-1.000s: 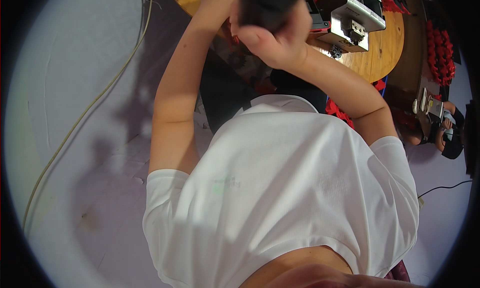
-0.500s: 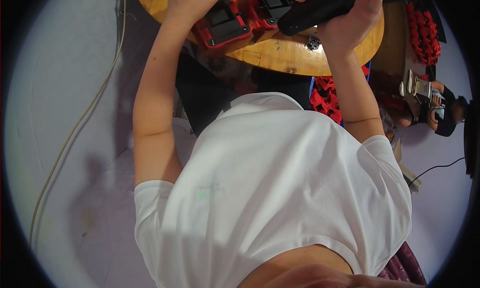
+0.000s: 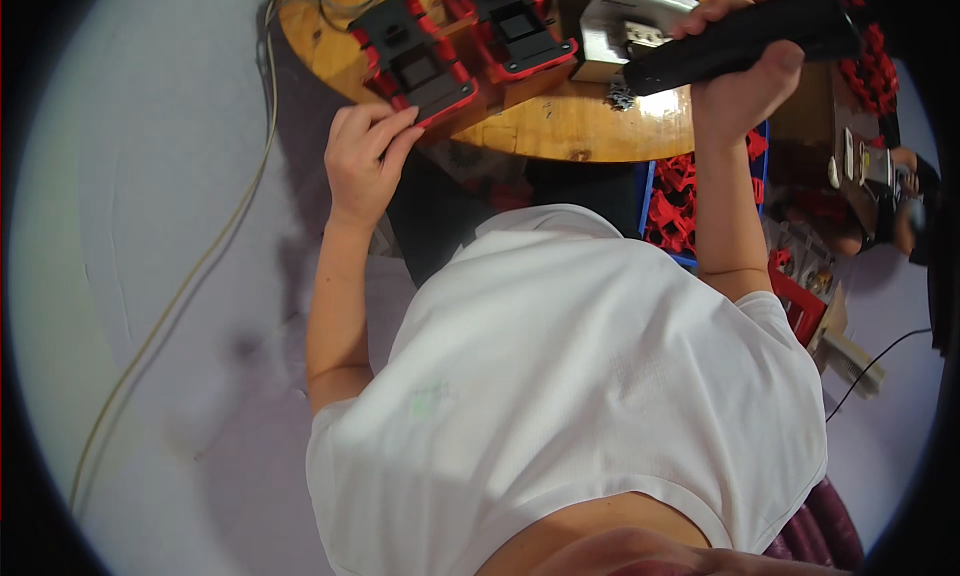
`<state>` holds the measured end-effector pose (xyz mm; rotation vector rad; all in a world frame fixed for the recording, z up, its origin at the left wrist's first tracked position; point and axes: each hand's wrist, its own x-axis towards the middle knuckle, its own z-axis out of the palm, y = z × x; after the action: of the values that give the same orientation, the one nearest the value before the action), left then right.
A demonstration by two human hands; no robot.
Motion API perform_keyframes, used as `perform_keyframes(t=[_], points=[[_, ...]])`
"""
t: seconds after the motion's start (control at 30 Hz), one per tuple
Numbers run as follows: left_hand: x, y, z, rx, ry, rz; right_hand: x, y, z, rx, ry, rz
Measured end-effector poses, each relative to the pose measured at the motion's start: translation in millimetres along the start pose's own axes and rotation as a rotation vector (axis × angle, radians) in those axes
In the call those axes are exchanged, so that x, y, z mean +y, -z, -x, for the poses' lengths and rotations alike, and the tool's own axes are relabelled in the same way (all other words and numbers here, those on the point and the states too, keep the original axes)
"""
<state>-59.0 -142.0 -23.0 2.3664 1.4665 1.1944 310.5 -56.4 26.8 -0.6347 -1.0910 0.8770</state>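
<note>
My left hand (image 3: 362,161) pinches the near corner of a red-edged black casing (image 3: 415,61) with a square recess, its thumb and fingertips meeting at the red rim. A similar black-and-red casing (image 3: 510,26) lies just to its right. In my right hand (image 3: 745,91) is a long black handheld tool (image 3: 745,46), held sideways above the table's right part. Fingers wrap its far side and the thumb presses the near side. The tool's exact kind cannot be made out. Below its left end sits a small heap of dark screw-like pieces (image 3: 621,97).
The rounded wooden table (image 3: 560,131) carries a silver-grey machine (image 3: 615,26) and a coiled cable (image 3: 350,1). A blue crate (image 3: 648,191) of red parts (image 3: 672,211) stands below its edge. A pale cable (image 3: 235,221) runs along the left. Another person (image 3: 905,216) is at far right.
My left hand has come back toward me, from the casing's far left side to its near corner. The black tool, still in my right hand, has shifted right. More of the table shows.
</note>
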Motion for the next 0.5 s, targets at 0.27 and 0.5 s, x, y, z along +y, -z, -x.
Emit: perform_keyframes(t=[0.27, 0.5], points=[[-13, 23, -24, -0.282, 0.157, 0.183, -5, 17, 7, 0.054, 0.159, 0.021], [33, -4, -134, -0.488, 0.085, 0.174, -7, 25, -12, 0.091, 0.300, 0.162]])
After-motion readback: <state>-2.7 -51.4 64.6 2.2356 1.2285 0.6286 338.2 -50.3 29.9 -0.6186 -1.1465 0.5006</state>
